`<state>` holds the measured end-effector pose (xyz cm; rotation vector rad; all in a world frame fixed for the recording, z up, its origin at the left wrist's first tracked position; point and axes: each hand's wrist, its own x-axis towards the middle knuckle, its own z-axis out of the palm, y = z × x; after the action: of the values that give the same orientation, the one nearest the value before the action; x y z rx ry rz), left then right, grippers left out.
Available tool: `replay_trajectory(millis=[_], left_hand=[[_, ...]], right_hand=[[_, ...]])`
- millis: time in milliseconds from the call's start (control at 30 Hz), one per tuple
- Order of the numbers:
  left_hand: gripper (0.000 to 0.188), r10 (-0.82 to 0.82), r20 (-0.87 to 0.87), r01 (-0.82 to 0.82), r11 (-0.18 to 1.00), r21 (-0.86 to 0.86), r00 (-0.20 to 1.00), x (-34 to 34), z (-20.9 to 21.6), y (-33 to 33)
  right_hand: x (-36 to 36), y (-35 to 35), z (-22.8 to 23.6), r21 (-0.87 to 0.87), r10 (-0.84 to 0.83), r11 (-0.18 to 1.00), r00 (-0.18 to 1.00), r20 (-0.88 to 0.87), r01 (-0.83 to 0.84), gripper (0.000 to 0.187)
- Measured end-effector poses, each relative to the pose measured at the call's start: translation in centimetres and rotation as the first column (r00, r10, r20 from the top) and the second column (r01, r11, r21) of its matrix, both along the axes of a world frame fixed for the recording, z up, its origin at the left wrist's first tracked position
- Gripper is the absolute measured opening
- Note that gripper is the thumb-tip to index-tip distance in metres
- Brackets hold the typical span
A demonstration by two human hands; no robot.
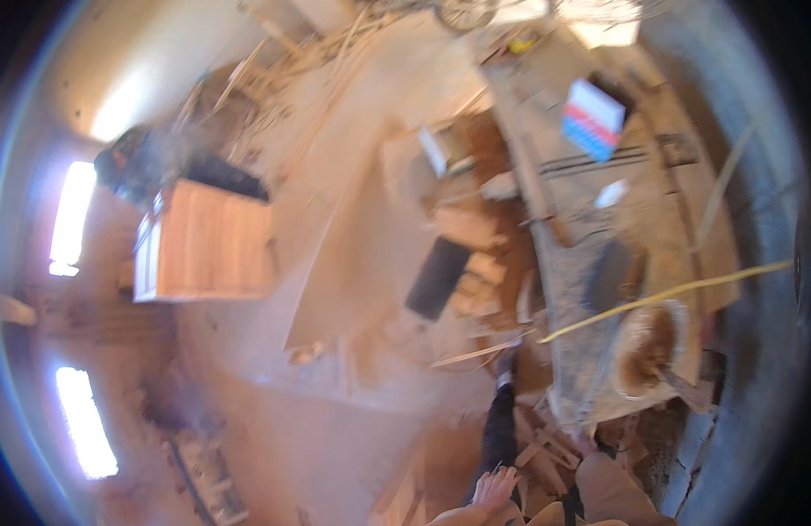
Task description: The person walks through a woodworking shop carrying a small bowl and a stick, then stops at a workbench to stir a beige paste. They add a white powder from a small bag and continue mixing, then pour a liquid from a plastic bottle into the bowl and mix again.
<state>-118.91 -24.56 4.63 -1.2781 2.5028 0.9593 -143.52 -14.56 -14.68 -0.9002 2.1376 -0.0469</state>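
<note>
Motion blurs the whole view. My left hand [495,487] is low in the middle, over my dark trouser leg; its fingers look loosely stretched, with nothing visible in them. At the near corner of the workbench [559,386], my right hand [586,443] is beside or touching the edge; its fingers are too smeared to read. On the bench close by stands a round pale basin [648,349] with brown contents and a handle-like piece leaning at its rim. A long yellow strip [624,303] crosses the bench, passing a dark grey-blue block [609,273].
A white, red and blue box [593,120] lies farther along the bench. Wood blocks [477,285] and a dark slab [438,278] lie left of it. Another person [129,167] is at a wooden cabinet [214,243], far left. Scrap wood [239,79] lines the wall.
</note>
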Motion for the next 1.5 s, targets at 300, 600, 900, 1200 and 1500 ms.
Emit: replay_trajectory(millis=[300, 600, 900, 1200, 1500], left_hand=[[0.02, -0.361, -0.12, 0.356, 0.932, -0.062, 0.925, -12.3, 2.0, -0.9], [0.031, -0.64, -0.228, 0.619, 0.768, -0.165, 0.734, -25.3, 6.4, -1.2], [0.04, -0.831, -0.203, 0.794, 0.555, -0.246, 0.518, -30.4, 10.7, -1.1], [0.048, -0.902, -0.104, 0.829, 0.426, -0.361, 0.418, -30.3, 15.0, -0.3], [0.03, -0.915, -0.117, 0.684, 0.368, -0.63, 0.385, -29.8, 16.8, -2.2]], right_hand=[[-5.9, 3.4, 15.1, 0.051, 0.133, 0.989, 0.99, 0.054, -0.136, 0.034], [-12.2, 6.7, 26.8, -0.116, 0.061, 0.992, 0.994, 0.09, -0.051, 0.051], [-16.3, 9.0, 36.0, -0.37, -0.006, 0.925, 0.978, 0.211, 0.085, 0.07], [-18.3, 11.4, 36.4, -0.296, 0.071, 0.95, 0.991, -0.11, -0.101, 0.035], [-18.4, 7.4, 42.3, -0.415, 0.027, 0.908, 0.996, -0.08, -0.058, 0.029]])
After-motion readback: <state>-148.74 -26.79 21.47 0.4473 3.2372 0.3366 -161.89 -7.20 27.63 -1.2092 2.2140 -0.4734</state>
